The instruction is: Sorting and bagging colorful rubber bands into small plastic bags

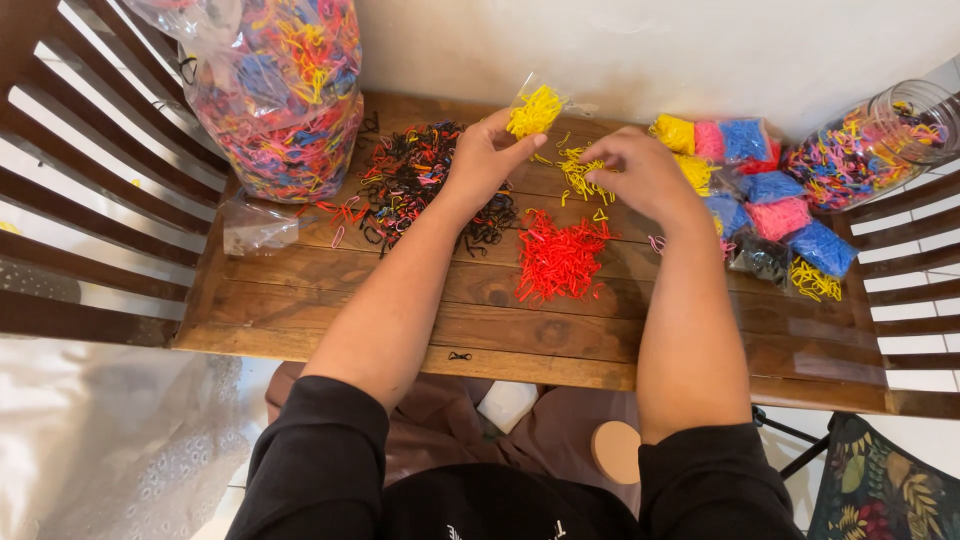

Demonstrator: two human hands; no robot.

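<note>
- Your left hand (487,155) pinches a small clear bag of yellow bands (535,108), fingers clamped on its lower part so that it stands up above the far edge of the wooden bench (330,310), near the wall.
- Your right hand (640,172) rests just beside it, fingertips drawn together on the loose yellow bands (578,172) lying on the bench between your two hands; a few seem pinched, though you can't tell how many.
- Holding the bag that close to the loose pile keeps the reach between them short.
- The red pile (560,258) lies nearer you, just below the yellow, apart from both hands.
- The dark mixed pile (405,185) spreads to the left and runs under your left wrist, so it crowds that side.
- Filled little bags in yellow, pink, blue and black (770,205) are heaped toward the bench's right end, just past your right hand.
- A big clear sack of mixed bands (285,90) leans at the far left corner, with an empty clear bag (255,225) below it.
- A clear jar of mixed bands (870,145) lies tipped at the far right.
</note>
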